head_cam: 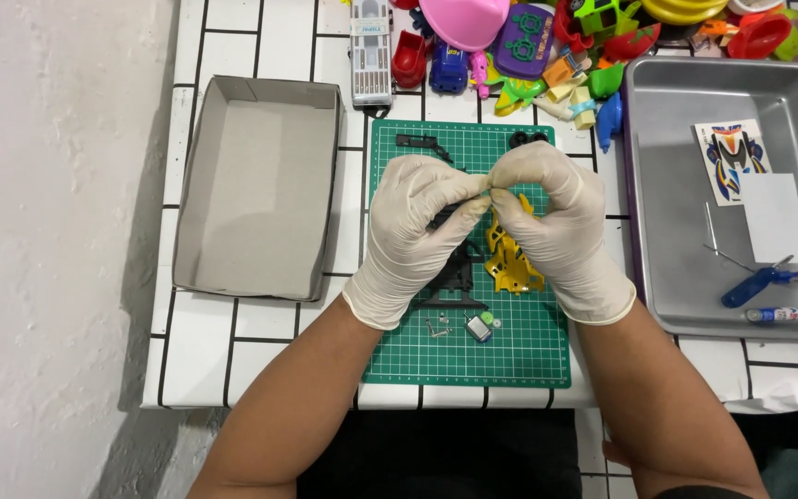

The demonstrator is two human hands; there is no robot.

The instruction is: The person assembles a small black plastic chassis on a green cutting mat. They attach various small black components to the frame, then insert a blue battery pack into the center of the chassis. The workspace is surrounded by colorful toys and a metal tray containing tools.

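Fingers of both gloved hands are pinching together over the mat centre, tips meeting on something tiny; too small to identify. Left hand is closing thumb and forefinger on it from 9 o'clock, right hand is doing the same from 3 o'clock. Both are gripping, not open.

Directly under the hands: black chassis part lying on the green cutting mat, yellow plastic part touching it at 3 o'clock. Small motor and some metal bits are sitting at 6 o'clock of the chassis, apart from it. A black piece is lying at 12 o'clock near the mat's far edge.

My read on doing this well:
- keep working low over the mat, so a dropped piece is landing on green rather than on the tiled surface
- keep the pinch light; small plastic tabs probably snap under twist
- keep wrists clear of the motor and metal bits at 6 o'clock

Further out: empty-looking cardboard box at 9 o'clock, metal tray at 3 o'clock with sticker sheet and blue-handled screwdriver, toy pile at 12 o'clock.
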